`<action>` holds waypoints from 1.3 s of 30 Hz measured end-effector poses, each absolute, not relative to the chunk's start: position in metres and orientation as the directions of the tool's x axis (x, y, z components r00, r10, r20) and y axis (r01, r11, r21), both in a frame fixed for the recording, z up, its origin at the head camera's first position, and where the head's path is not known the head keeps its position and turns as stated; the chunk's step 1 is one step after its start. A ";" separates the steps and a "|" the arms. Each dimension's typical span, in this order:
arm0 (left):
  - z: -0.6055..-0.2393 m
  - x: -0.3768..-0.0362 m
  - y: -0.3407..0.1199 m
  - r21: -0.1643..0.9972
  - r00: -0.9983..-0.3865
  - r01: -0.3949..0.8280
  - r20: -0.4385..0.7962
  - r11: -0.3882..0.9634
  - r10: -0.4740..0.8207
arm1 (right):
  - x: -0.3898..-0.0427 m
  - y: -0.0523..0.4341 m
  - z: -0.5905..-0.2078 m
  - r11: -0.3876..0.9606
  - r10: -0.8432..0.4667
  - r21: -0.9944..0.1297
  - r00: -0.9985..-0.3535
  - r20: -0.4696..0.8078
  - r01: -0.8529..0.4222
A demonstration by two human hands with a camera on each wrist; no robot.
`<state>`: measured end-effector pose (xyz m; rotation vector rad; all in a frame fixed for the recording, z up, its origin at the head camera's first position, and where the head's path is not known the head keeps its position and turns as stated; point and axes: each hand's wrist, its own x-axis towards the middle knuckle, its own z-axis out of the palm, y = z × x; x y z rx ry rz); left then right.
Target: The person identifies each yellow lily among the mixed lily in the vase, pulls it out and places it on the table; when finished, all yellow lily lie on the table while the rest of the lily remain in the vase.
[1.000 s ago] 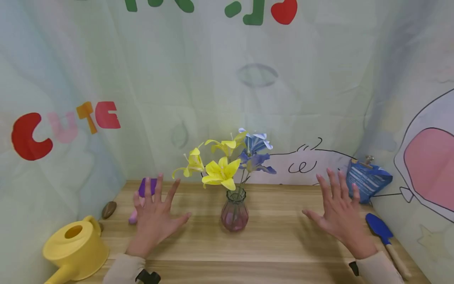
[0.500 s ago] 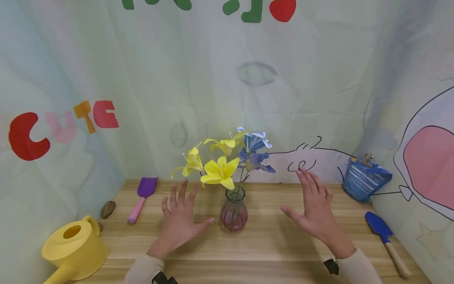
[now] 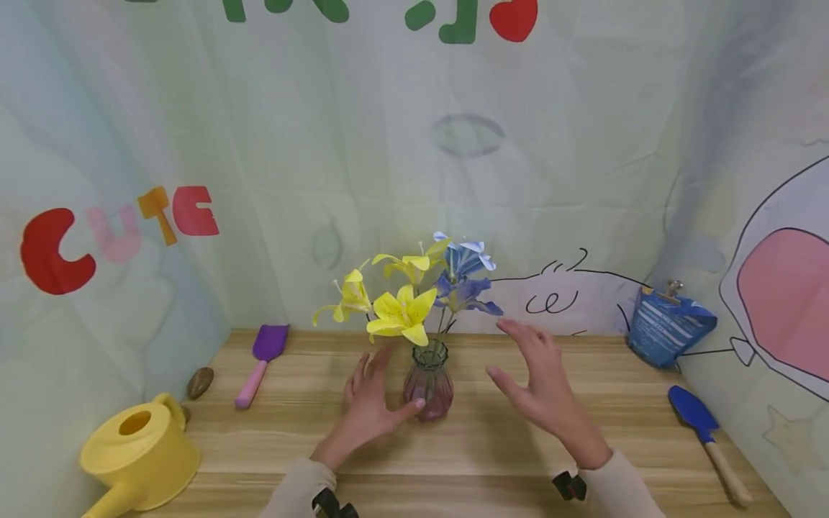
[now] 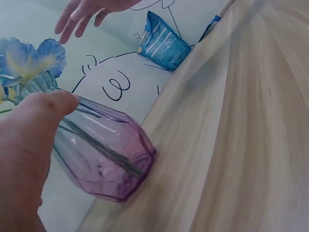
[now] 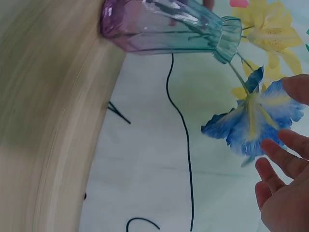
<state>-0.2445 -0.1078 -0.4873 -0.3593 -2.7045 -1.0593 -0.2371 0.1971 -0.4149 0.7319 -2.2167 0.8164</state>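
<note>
A ribbed glass vase (image 3: pixel 437 385), green at the neck and pink at the base, stands upright on the wooden table. It holds yellow lilies (image 3: pixel 403 315) and blue flowers (image 3: pixel 463 293). My left hand (image 3: pixel 368 409) is at the vase's left side, fingers spread and thumb in front of the glass. In the left wrist view the thumb (image 4: pixel 53 106) overlaps the vase near its neck; whether it touches I cannot tell. To the right of the vase, my right hand (image 3: pixel 545 388) hovers apart from it with fingers spread, holding nothing. The right wrist view shows its fingers near a blue flower (image 5: pixel 256 118).
A yellow watering can (image 3: pixel 139 453) and a brown stone-like object (image 3: pixel 200 383) are at the left, near a purple shovel with a pink handle (image 3: pixel 260 363). On the right lie a blue clipped bag (image 3: pixel 670 327) and a blue trowel (image 3: pixel 694 414). Printed cloth walls surround the table.
Both hands have moved inward from either side toward the vase, the left one reaching its side. The purple shovel, earlier partly covered by the left hand, is now fully visible.
</note>
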 end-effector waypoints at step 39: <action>-0.529 -0.245 -0.086 0.718 -0.915 0.391 0.368 0.576 0.163 | -0.269 0.096 -0.391 0.422 -0.071 -0.831 -0.927 0.368 -0.363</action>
